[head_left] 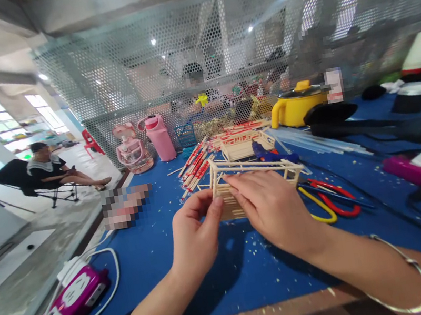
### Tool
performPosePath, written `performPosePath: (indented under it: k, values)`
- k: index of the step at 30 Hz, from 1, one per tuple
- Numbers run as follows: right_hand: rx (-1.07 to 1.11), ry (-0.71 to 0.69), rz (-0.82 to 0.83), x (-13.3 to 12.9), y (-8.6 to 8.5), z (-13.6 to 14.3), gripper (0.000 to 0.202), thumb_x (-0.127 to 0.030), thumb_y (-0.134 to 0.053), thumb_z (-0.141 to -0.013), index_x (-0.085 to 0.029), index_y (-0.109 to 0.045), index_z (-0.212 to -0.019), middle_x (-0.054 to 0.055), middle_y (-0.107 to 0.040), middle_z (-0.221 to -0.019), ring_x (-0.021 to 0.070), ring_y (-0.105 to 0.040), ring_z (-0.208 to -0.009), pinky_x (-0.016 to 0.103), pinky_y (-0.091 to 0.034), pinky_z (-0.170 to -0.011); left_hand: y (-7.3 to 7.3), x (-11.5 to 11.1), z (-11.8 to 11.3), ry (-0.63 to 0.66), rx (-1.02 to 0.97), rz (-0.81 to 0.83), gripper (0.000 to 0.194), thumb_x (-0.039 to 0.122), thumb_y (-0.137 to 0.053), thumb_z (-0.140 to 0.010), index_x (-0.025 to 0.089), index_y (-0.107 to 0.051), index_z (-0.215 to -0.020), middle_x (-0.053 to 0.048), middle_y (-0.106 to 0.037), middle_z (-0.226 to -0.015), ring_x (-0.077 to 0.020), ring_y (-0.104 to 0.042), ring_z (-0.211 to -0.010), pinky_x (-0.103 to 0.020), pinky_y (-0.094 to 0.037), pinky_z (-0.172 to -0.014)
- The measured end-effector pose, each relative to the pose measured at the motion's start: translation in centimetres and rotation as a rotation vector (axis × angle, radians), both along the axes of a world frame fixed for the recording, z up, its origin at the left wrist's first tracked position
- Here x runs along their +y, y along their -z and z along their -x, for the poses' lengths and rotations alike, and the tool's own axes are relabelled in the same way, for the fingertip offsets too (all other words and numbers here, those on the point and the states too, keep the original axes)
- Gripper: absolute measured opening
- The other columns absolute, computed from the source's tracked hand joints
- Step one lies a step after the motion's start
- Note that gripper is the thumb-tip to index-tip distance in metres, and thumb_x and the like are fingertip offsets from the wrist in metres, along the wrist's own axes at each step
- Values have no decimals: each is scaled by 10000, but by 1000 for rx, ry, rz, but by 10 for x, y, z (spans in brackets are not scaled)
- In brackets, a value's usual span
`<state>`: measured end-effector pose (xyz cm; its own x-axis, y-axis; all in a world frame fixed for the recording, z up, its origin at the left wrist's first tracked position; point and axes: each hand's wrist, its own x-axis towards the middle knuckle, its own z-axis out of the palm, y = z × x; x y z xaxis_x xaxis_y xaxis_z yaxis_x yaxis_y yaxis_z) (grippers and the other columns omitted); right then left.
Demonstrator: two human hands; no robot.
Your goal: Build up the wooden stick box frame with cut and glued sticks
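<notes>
Perforated mesh partition (161,48): upright, behind the stick frame (229,206) (landmark for every position below).
Tabletop, blue-covered (226,304): extends to all sides of the frame, with pale crumbs scattered on it.
Folding chair, black (11,175): off the table, far to the left of the frame; a seated person (50,169) leans back in it.
Lidded pot, yellow (299,110): behind the frame and to its right.
Power strip, purple (72,307): nearer the viewer than the frame, to its left, a white cable looped over it.
Frame itself: pale sticks, slatted at the left end, held just over the tabletop.
Bottle, pink with carry loop (160,140): behind the frame, to its left.
Left hand (193,232): grasping the frame's left end between thumb and bent fingers.
Right hand (276,208): also grasping the frame, thumb and fingertips on the slatted part (the back of the hand hides the far fingers).
Second stick construction (247,147): just behind the frame.
Hot-glue gun, blue (272,154): also just behind it, partly covered by its rail.
Looped tool handles, red (350,213) and yellow (330,220): right of the frame; tool type unclear.
Red-and-cream sticks (196,167): piled behind the frame, toward its left.
</notes>
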<state>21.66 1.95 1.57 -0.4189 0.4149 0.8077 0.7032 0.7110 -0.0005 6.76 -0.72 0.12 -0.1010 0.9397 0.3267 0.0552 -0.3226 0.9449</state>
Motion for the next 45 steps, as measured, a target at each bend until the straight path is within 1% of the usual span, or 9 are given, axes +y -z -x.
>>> performPosePath:
  k: [9,15,21,26,32,36,39,42,45]
  values:
    - [39,-108,108,1,4,-4,291,-115,-456,-900,-98,-653,-1114,112,-724,-943,223,-673,-854,364,-538,-759,-2,2,0,-64,8,10,218,340,-655,-794,165,-727,-901,-24,-742,-821,-135,-633,-730,-216,-500,-681]
    - [45,-120,156,2,5,-2,302,-142,-421,-914,-119,-648,-1111,105,-724,-959,209,-672,-874,352,-533,-780,-3,2,0,-127,42,3,204,337,-664,-782,171,-743,-868,-24,-746,-817,-144,-635,-708,-222,-500,-650]
    - [137,-86,225,-3,3,-1,259,-216,-428,-928,-170,-657,-1041,68,-734,-974,194,-685,-857,315,-520,-756,-3,-1,-1,-125,77,-20,210,343,-658,-787,191,-751,-897,-20,-747,-812,-155,-636,-708,-233,-501,-656]
    - [175,-113,239,-4,1,-2,221,-204,-463,-910,-186,-665,-998,44,-738,-932,178,-686,-846,291,-505,-750,-3,-3,-1,-133,110,-51,179,330,-653,-791,197,-753,-858,-10,-745,-783,-161,-637,-706,-235,-494,-652]
    - [166,-124,203,-4,-1,-4,227,-195,-472,-899,-166,-685,-976,51,-744,-898,187,-692,-818,304,-515,-737,0,-3,0,-140,184,-88,193,334,-629,-818,218,-753,-909,5,-749,-798,-147,-632,-705,-226,-480,-661]
    - [162,-125,184,-2,1,-2,236,-194,-466,-902,-164,-684,-987,59,-745,-910,186,-695,-820,312,-534,-741,0,-3,-1,-132,169,-75,192,339,-635,-811,208,-753,-887,-1,-748,-801,-149,-630,-714,-226,-475,-670]
    - [175,-130,96,-4,-1,-4,269,-170,-484,-888,-166,-651,-1098,81,-726,-1037,195,-687,-915,330,-539,-822,-2,1,2,-123,101,-26,223,361,-643,-799,186,-744,-893,-19,-746,-819,-160,-631,-741,-237,-478,-691]
    - [191,-190,-73,-8,-7,-13,400,-116,-539,-837,-239,-582,-1215,51,-704,-1107,209,-657,-1007,365,-516,-907,-5,7,10,-148,-14,16,285,405,-647,-789,168,-727,-927,-37,-741,-865,-171,-634,-790,-247,-477,-720]
    - [296,-150,-160,-4,-12,-24,527,-129,-598,-795,-281,-504,-1290,56,-648,-1192,268,-570,-1145,451,-424,-1018,-8,15,20,-149,-160,19,334,431,-643,-790,163,-695,-981,-45,-731,-901,-164,-635,-791,-248,-477,-702]
